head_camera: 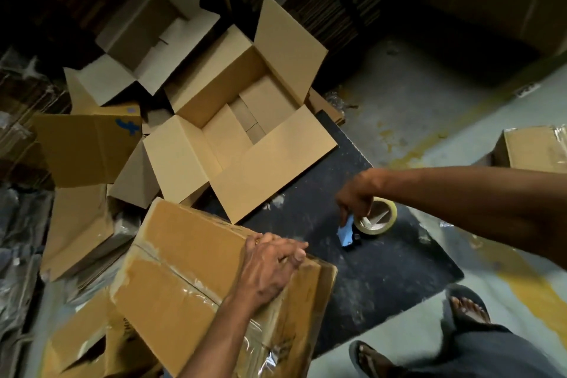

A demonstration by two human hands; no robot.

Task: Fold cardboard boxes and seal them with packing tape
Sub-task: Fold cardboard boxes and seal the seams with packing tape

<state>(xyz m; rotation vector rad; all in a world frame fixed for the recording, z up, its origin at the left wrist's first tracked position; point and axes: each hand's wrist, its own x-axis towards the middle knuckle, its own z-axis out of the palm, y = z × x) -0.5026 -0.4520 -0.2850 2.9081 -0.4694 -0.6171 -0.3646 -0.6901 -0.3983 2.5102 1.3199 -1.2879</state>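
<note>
Roughly beyond our left fingertips, and well apart from them, the biggest thing in view is the open box, its four flaps spread wide and its floor already folded, sitting half on the dark mat as though parked there once its bottom was done. Directly under our left fingers lies the taped box, tilted, with clear tape running across its face; our left hand rests on its far edge with fingers bent over the rim, gripping it, we judge, to keep it steady or ready to shift it aside. Off to the right, our right hand reaches down to the mat, fingers curled around the tape dispenser; the roll of packing tape sits just under and beside the fingertips, and the blue body juts toward us below them. The grip looks closed on it, though motion blur leaves us unsure how firmly. We take it the dispenser sits on the mat so it stays within reach between boxes, and that we are either fetching or parking it.
</note>
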